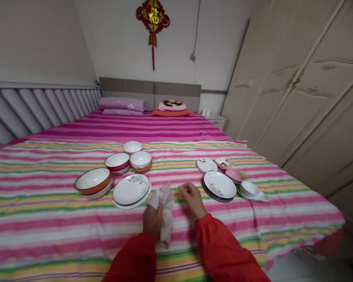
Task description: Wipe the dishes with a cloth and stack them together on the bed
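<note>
My left hand [153, 219] is closed around a pale pink cloth [166, 211], which hangs crumpled above the striped cover. Just right of the cloth, my right hand [192, 197] has its fingers curled together, with nothing visible in them. White plates [132, 190] with a floral pattern lie stacked beyond my left hand. On the other side, close to my right hand, is another stack of patterned plates [220, 185] with dark edges beneath.
Left are a large orange-banded bowl [94, 182], a red-banded bowl [117, 163] and white bowls [140, 160]. Right are small plates [206, 165], a pink bowl [234, 175] and stacked small bowls [250, 188]. A wardrobe [297, 86] stands right, a padded rail [41, 105] left.
</note>
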The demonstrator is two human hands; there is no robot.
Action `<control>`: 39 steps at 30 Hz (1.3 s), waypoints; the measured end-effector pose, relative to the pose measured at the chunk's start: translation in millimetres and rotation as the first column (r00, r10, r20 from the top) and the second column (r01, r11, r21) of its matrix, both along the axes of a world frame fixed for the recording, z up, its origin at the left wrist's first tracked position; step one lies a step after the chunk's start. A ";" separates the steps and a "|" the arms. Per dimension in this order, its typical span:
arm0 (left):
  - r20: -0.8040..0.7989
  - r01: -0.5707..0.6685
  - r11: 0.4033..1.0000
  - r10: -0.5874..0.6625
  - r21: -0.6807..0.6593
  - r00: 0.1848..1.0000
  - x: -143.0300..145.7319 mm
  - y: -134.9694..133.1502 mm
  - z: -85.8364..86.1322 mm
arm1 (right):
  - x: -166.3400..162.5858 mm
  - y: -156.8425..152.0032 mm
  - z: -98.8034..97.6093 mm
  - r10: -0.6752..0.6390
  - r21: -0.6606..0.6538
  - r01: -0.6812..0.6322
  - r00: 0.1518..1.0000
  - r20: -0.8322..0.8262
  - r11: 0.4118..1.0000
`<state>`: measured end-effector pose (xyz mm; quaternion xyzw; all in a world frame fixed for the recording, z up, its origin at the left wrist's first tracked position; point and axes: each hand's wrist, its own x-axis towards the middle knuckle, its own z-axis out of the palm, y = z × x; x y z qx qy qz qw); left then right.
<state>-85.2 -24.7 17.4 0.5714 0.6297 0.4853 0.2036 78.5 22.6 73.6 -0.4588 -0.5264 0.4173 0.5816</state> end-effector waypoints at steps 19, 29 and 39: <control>0.014 0.051 0.992 -0.050 -0.113 0.999 -11.2 7.3 -12.1 | -134.0 59.3 -4.6 0.291 -0.429 -0.055 0.811 0.508 0.902; -0.238 -0.016 0.995 -0.008 -0.101 0.971 -8.2 8.0 -8.4 | -123.7 53.9 -0.9 0.113 -0.417 -0.031 0.978 0.175 0.908; -0.226 -0.008 0.987 -0.029 -0.162 0.974 -7.7 6.6 -4.3 | -36.1 10.6 -8.5 -0.016 -0.382 -0.146 0.921 -0.390 0.912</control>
